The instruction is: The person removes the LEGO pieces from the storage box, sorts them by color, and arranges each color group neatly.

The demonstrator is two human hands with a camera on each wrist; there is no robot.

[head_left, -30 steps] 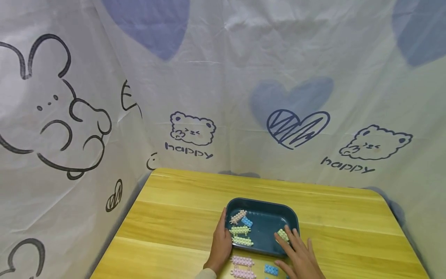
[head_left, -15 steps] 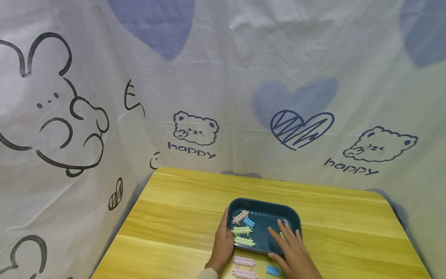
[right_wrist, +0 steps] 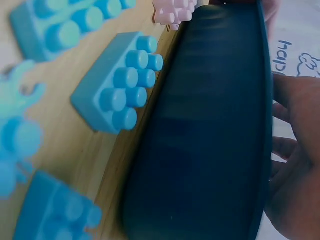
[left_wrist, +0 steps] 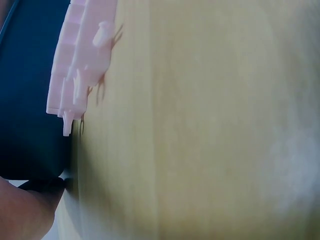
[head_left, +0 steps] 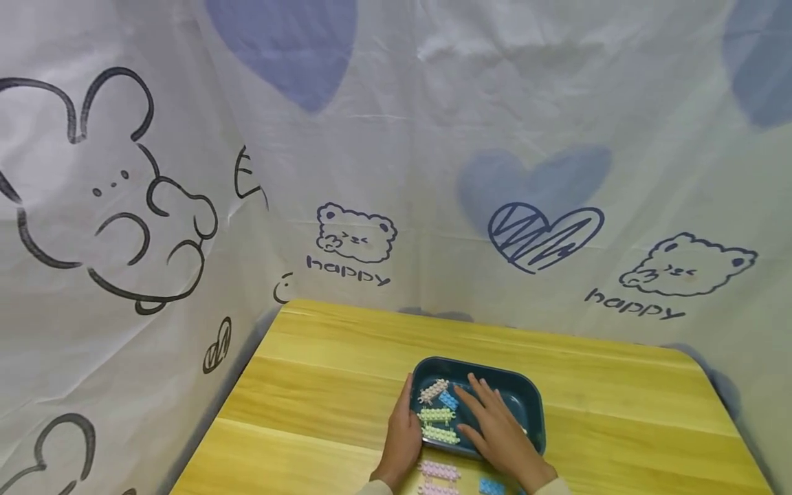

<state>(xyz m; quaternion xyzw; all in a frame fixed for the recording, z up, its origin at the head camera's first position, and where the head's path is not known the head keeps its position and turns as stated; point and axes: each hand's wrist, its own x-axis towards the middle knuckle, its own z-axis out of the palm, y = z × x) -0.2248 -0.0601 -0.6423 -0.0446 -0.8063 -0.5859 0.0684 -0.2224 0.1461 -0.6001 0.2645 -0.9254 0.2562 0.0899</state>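
A dark teal tray [head_left: 526, 388] sits on the table. My left hand [head_left: 403, 436] holds its left side, fingers along the outer wall. My right hand [head_left: 500, 433] is over the tray, fingers spread and fairly straight. Near its fingertips lie a blue building block [head_left: 448, 400] and a pale pink block piece [head_left: 434, 390]. Two yellow-green block pieces [head_left: 436, 415] lie below them, inside the tray's left end. Another yellow-green piece is mostly hidden behind the right hand. In the right wrist view, the fingers [right_wrist: 285, 147] show beyond the tray's rim.
Two pink block pieces [head_left: 439, 470] lie on the wooden table [head_left: 322, 399] in front of the tray. Beside them are several blue blocks [right_wrist: 122, 82], close to the tray's front wall. A printed cloth [head_left: 433, 172] hangs behind and left of the table.
My right hand has moved left across the tray, away from the yellow-green piece at the right end, toward the blue block. The left hand keeps its place on the tray. The head view has shifted slightly.
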